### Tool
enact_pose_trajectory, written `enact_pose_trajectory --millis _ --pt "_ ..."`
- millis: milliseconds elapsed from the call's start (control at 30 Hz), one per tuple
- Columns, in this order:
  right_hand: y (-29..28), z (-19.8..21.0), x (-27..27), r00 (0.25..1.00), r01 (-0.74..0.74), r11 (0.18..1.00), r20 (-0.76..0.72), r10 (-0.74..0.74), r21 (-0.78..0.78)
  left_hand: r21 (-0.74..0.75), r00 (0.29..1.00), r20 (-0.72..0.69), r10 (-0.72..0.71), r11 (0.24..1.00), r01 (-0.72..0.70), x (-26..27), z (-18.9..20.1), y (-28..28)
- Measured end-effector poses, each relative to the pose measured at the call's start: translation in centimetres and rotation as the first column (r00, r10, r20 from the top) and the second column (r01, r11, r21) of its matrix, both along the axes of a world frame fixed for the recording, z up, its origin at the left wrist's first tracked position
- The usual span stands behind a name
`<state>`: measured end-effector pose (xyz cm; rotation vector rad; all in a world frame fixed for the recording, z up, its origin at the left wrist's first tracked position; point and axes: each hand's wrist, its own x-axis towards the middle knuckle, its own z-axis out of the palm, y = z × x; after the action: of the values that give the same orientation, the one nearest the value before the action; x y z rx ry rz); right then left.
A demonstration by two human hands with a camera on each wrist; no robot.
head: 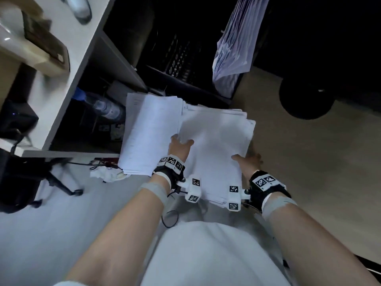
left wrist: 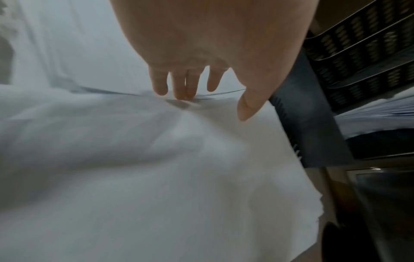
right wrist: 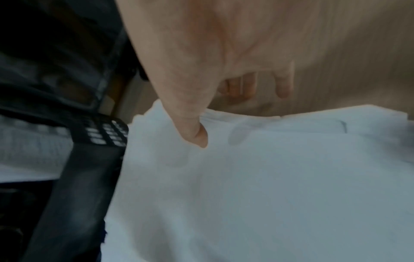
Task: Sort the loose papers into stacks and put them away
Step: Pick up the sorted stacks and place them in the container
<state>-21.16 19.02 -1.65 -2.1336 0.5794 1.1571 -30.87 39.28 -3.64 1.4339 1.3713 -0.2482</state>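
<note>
The paper stack [head: 216, 149] is sitting between my hands in the head view, left hand [head: 179, 148] and right hand [head: 248, 162] gripping its opposite edges. Left wrist view: my fingers [left wrist: 179, 85] are tucking under the edge, thumb [left wrist: 248, 106] above. Right wrist view: the thumb is pressing on top, fingers beneath.

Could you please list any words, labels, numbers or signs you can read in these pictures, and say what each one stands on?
No text is readable.
Stack of paper, held at its edges: top sheet looks blank.
Second paper pile: faint printed lines, too blurred.
Water bottle label: too blurred.
Wrist-band markers: black-and-white square patterns, no letters.
</note>
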Motion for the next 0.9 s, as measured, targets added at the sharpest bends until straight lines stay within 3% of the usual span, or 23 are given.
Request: enact_pose_trajectory --millis 233,333,467,600,700,900 --pt "0.4 -2.5 -0.7 0.995 0.103 0.993 -0.002 -0.103 0.055 -0.089 0.995 0.015 -0.101 0.991 0.101 -1.3 -1.8 -1.1" --pt "0.1 -2.7 -1.0 0.997 0.074 0.996 0.028 -0.075 0.048 -0.094 0.991 0.037 -0.129 0.987 0.131 -1.6 -3.8 -1.3" --pt "-0.7 -3.5 -1.3 0.992 0.117 0.991 0.039 -0.12 0.065 -0.106 0.979 0.002 -0.205 0.973 0.204 -1.4 -2.9 -2.1" --pt "-3.1 -4.7 -1.3 0.981 0.192 0.97 -0.062 -0.185 0.147 -0.018 0.954 -0.078 -0.291 0.957 0.29 -1.2 -1.1 -3.3" --pt "-4.7 -4.3 -0.8 0.977 0.181 0.979 -0.136 -0.167 0.096 0.097 0.92 -0.183 -0.346 0.925 0.367 -1.2 -0.8 -3.9" --pt "-8.8 -4.4 0.8 0.98 0.197 0.98 -0.034 -0.197 0.023 0.141 0.911 -0.232 -0.342 0.914 0.38 -0.3 -0.6 -5.3"
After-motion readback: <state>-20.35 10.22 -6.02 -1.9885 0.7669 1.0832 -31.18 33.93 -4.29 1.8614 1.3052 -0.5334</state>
